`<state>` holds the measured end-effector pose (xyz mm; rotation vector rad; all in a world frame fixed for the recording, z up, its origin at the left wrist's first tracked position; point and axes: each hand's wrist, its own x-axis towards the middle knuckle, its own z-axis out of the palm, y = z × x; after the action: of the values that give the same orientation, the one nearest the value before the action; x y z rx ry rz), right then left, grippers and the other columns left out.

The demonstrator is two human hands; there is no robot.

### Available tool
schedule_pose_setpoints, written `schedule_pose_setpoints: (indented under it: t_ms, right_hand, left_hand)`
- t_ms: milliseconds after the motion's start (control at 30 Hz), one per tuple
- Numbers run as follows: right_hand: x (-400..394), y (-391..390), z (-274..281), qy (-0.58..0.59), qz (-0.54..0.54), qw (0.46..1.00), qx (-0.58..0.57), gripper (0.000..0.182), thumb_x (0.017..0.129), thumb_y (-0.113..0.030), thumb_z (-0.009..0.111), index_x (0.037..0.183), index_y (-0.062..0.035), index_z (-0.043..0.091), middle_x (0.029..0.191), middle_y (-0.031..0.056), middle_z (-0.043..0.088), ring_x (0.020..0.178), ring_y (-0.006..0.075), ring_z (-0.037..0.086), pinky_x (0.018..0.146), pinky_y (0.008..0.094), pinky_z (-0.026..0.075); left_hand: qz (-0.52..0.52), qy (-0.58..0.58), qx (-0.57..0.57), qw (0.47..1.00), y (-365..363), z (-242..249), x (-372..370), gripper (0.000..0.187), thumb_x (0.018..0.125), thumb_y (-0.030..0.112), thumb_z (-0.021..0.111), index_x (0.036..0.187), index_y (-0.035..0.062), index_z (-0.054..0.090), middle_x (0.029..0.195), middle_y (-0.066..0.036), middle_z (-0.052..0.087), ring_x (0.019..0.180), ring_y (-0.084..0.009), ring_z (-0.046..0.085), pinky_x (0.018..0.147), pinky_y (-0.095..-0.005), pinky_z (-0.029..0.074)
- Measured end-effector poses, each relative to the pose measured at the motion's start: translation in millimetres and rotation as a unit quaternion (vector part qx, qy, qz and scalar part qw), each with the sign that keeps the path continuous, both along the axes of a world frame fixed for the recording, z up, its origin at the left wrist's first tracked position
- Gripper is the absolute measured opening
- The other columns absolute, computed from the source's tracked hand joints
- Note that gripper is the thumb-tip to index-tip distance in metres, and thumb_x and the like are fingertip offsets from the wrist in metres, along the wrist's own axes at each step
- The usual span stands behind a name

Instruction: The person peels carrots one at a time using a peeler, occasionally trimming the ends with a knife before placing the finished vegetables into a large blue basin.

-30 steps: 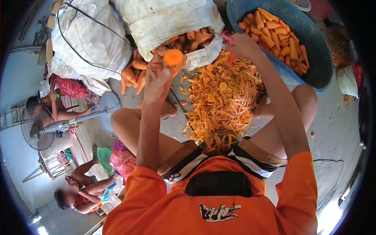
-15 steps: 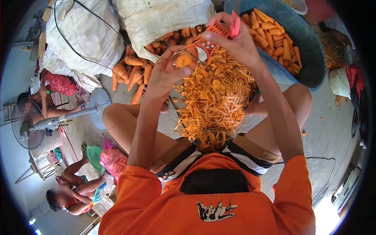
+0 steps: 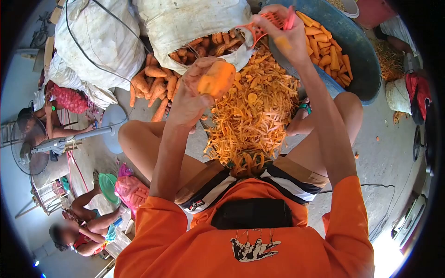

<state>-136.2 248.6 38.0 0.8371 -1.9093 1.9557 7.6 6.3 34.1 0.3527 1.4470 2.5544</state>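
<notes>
Open sack (image 3: 199,21): lies beyond the left hand with carrots in its mouth; a knock might tip some out among the unpeeled carrots (image 3: 157,83) beside it.
Blue tub (image 3: 364,53): holds peeled carrots (image 3: 333,55); being so near the right hand, it could catch flicked scraps.
Peel heap (image 3: 252,116): piled on the floor between the legs; a dropped piece could sink into it and get dirty.
Left hand (image 3: 191,90): fingers and thumb curled round one thick carrot, probably the likeliest to be nicked, since a slipping stroke would meet it.
Right hand (image 3: 292,39): closed on the peeler, up and well apart from the left.
Carrot (image 3: 218,79): in the left hand, above the heap's near-left edge; wet flesh would probably make it twist loose.
Peeler (image 3: 273,19): red; a shifting grip could turn its blade, cutting too deep.
</notes>
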Motion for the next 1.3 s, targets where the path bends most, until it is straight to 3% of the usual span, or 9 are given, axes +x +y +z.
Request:
schedule_pose_setpoints:
  t_ms: [300, 367, 700, 767, 833, 900, 967, 1000, 1300]
  right_hand:
    - [16.1, -10.5, 3.9, 0.013, -0.001, 0.999, 0.043, 0.018, 0.092, -0.006, 0.079, 0.103, 0.0029, 0.068, 0.093, 0.006, 0.074, 0.084, 0.0149, 0.075, 0.072, 0.0272, 0.061]
    - [9.6, -10.6, 18.7, -0.078, 0.038, 0.994, -0.067, 0.013, 0.098, -0.011, 0.073, 0.097, -0.001, 0.066, 0.077, 0.0062, 0.07, 0.067, 0.0152, 0.068, 0.058, 0.0292, 0.052]
    - [-0.4, -4.2, 1.0, 0.042, -0.004, 0.999, 0.028, 0.014, 0.097, -0.01, 0.074, 0.106, -0.0016, 0.068, 0.102, 0.0069, 0.074, 0.088, 0.0098, 0.07, 0.073, 0.0262, 0.057]
    - [32.3, -20.9, 16.2, -0.091, 0.123, 0.986, -0.062, 0.014, 0.097, -0.011, 0.074, 0.104, -0.0012, 0.068, 0.102, 0.0062, 0.074, 0.088, 0.0092, 0.069, 0.073, 0.0254, 0.057]
    - [48.6, -28.5, 28.5, 0.096, 0.083, 0.99, 0.054, 0.015, 0.095, -0.011, 0.077, 0.105, -0.0021, 0.069, 0.1, 0.0044, 0.073, 0.089, 0.0089, 0.069, 0.076, 0.0251, 0.056]
    - [33.7, -20.5, 17.4, 0.015, 0.08, 0.996, 0.035, 0.023, 0.09, -0.012, 0.082, 0.107, -0.0027, 0.07, 0.099, 0.0029, 0.072, 0.091, 0.009, 0.068, 0.081, 0.0256, 0.055]
    - [11.8, -11.6, 19.2, -0.041, 0.097, 0.993, -0.046, 0.009, 0.1, -0.007, 0.07, 0.097, 0.0, 0.065, 0.082, 0.0066, 0.073, 0.066, 0.013, 0.069, 0.058, 0.0267, 0.056]
    - [5.4, -3.9, 5.9, -0.024, 0.04, 0.999, 0.018, 0.028, 0.088, -0.013, 0.085, 0.109, -0.0034, 0.071, 0.1, 0.0019, 0.071, 0.094, 0.0091, 0.067, 0.086, 0.026, 0.054]
    - [20.1, -15.7, 20.2, -0.05, 0.087, 0.995, 0.001, 0.017, 0.094, -0.01, 0.078, 0.106, -0.0025, 0.069, 0.097, 0.0028, 0.071, 0.087, 0.0081, 0.068, 0.075, 0.0255, 0.056]
  left_hand:
    - [-0.034, -0.018, 0.013, 0.999, -5.7, 1.9, -1.3, 0.066, 0.071, 0.008, 0.092, 0.128, 0.0081, 0.057, 0.124, -0.003, 0.063, 0.117, -0.0146, 0.062, 0.099, -0.032, 0.052]
    - [-0.045, -0.003, -0.01, 0.999, -4.6, -0.6, -3.0, 0.08, 0.07, 0.024, 0.095, 0.136, 0.0108, 0.052, 0.131, -0.006, 0.061, 0.126, -0.0226, 0.06, 0.11, -0.0343, 0.045]
    - [-0.05, -0.019, 0.024, 0.998, 5.4, 2.9, -4.9, 0.071, 0.066, 0.006, 0.094, 0.126, 0.01, 0.056, 0.121, -0.003, 0.061, 0.118, -0.016, 0.061, 0.104, -0.0313, 0.051]
    - [-0.012, -0.039, 0.018, 0.999, 6.9, 2.4, -5.8, 0.071, 0.065, 0.005, 0.094, 0.125, 0.0095, 0.056, 0.12, -0.003, 0.061, 0.117, -0.0158, 0.061, 0.104, -0.0311, 0.051]
    - [0.025, -0.002, -0.025, 0.999, 4.7, -2.8, -8.2, 0.073, 0.065, 0.009, 0.095, 0.127, 0.0083, 0.056, 0.121, -0.004, 0.062, 0.114, -0.0159, 0.062, 0.103, -0.0316, 0.051]
    - [0.0, -0.003, -0.011, 1.0, -0.7, -3.2, -5.0, 0.074, 0.065, 0.009, 0.095, 0.127, 0.0077, 0.056, 0.121, -0.004, 0.063, 0.114, -0.0157, 0.062, 0.104, -0.0317, 0.05]
    - [-0.026, 0.001, 0.006, 1.0, 2.9, 1.4, -2.9, 0.074, 0.065, 0.009, 0.095, 0.128, 0.0071, 0.056, 0.122, -0.005, 0.063, 0.114, -0.0154, 0.062, 0.104, -0.0317, 0.05]
    - [-0.002, -0.007, 0.02, 1.0, 7.6, 4.8, -2.7, 0.074, 0.066, 0.01, 0.094, 0.129, 0.0063, 0.056, 0.122, -0.005, 0.063, 0.115, -0.0155, 0.062, 0.104, -0.0321, 0.05]
    - [0.024, -0.002, 0.012, 1.0, 5.9, 4.5, -0.1, 0.071, 0.07, 0.014, 0.094, 0.13, 0.0051, 0.057, 0.124, -0.004, 0.062, 0.118, -0.0165, 0.062, 0.105, -0.0332, 0.049]
